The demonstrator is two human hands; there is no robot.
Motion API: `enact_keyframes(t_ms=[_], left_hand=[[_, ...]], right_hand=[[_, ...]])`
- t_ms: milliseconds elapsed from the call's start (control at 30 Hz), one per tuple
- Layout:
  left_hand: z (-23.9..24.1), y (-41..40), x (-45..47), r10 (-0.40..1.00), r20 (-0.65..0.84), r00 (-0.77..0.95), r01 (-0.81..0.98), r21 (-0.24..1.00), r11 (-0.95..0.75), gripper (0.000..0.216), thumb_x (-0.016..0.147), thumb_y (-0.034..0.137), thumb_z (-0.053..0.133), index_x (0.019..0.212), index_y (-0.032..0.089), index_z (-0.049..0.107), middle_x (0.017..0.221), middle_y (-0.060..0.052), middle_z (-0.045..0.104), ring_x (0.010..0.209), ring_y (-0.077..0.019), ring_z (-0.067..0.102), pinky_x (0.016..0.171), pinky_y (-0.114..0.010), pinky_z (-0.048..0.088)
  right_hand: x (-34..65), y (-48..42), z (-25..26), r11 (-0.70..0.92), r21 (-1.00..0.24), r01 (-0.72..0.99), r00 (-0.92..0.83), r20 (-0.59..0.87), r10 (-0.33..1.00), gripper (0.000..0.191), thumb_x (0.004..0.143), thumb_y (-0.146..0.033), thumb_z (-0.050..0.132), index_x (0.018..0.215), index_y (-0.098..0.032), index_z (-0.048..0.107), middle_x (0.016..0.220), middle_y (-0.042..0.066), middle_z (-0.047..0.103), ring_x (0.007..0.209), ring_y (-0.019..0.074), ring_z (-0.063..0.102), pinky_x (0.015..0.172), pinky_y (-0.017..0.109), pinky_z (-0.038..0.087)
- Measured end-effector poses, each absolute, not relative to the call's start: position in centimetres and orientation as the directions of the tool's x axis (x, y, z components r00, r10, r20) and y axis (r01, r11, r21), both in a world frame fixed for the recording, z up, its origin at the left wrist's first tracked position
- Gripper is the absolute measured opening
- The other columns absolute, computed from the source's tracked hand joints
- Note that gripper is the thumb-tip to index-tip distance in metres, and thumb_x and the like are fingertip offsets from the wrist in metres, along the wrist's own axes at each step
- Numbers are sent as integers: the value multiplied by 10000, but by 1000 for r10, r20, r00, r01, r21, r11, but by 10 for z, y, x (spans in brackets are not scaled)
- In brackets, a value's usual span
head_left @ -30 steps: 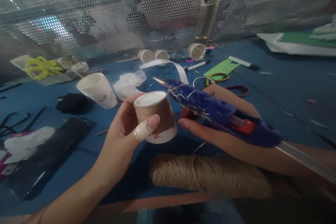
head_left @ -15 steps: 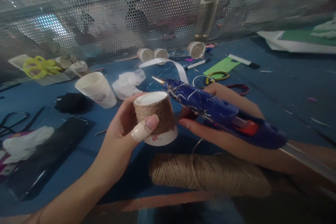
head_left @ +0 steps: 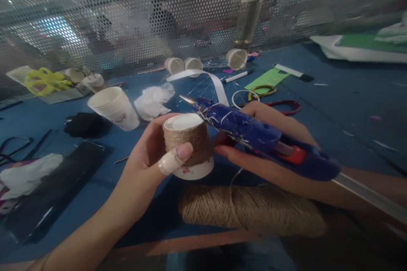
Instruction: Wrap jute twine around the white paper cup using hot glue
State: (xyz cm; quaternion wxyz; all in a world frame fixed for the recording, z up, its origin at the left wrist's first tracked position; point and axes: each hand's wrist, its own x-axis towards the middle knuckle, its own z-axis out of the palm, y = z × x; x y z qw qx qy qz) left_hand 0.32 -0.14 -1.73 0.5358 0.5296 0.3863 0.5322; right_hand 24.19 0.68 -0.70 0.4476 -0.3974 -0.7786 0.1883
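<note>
An upside-down paper cup [head_left: 194, 172] is wound with brown twine over most of its side, leaving a white printed band bare near its mouth. My left hand [head_left: 155, 156] grips it from the left, its bandaged thumb across the twine. In my right hand [head_left: 270, 152] is a blue glue gun [head_left: 241, 125] with a red part and a clear glue stick out of its back. Its metal tip points left, above the cup's far edge. A large spool of twine [head_left: 248, 209] lies below, a loose strand rising from it toward the right hand.
Stacked paper cups [head_left: 114, 108] and a crumpled white plastic bag [head_left: 154, 100] lie behind the left hand. Scissors [head_left: 280, 106], green paper [head_left: 269, 80] and a white strip [head_left: 203, 75] are farther back. A perforated metal panel [head_left: 133, 21] closes off the far side.
The glue gun has shifted very slightly left relative to the cup, and the view has moved a little. Both hands keep their hold.
</note>
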Motion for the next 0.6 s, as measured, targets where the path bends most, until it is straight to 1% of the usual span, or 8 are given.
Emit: enact_keyframes(t_ms=[133,233,333,500,600], left_hand=[[-17,-1,1,977,148,154,-135,983,-127,337,875,413,878,1203,419,803,1219,76,800,1138,-167,741,932,-210,615],[-17,-1,2,976,152,158,-136,982,-131,345,861,422,888,1196,415,805,1215,60,802,1147,-186,742,942,-241,625],[-16,0,4,973,158,169,-141,981,-134,327,850,419,898,1166,408,814,1181,49,809,1120,-189,749,918,-241,631],[-15,-1,4,970,154,186,-137,982,-129,318,861,406,886,1169,418,811,1182,46,806,1127,-200,748,904,-252,636],[-14,-2,3,971,136,195,-128,985,-112,339,862,419,881,1191,400,800,1202,28,800,1148,-227,741,898,-279,637]], right_hand=[[242,7,-7,620,-640,454,-305,542,783,223,915,-283,810,1024,-265,616,852,-65,748,686,131,674,609,251,551],[243,7,-7,613,-641,462,-312,529,789,222,921,-312,805,1014,-273,607,869,-52,764,718,152,700,629,274,566],[243,7,-6,584,-655,479,-311,496,811,235,918,-351,806,999,-290,594,850,-60,761,701,159,698,622,288,567],[243,8,-6,608,-659,443,-340,504,794,221,910,-307,799,992,-280,595,810,-72,744,665,142,678,600,269,558],[243,6,-6,583,-675,453,-343,471,813,195,922,-308,780,1022,-267,618,860,-57,761,726,156,715,642,274,586]])
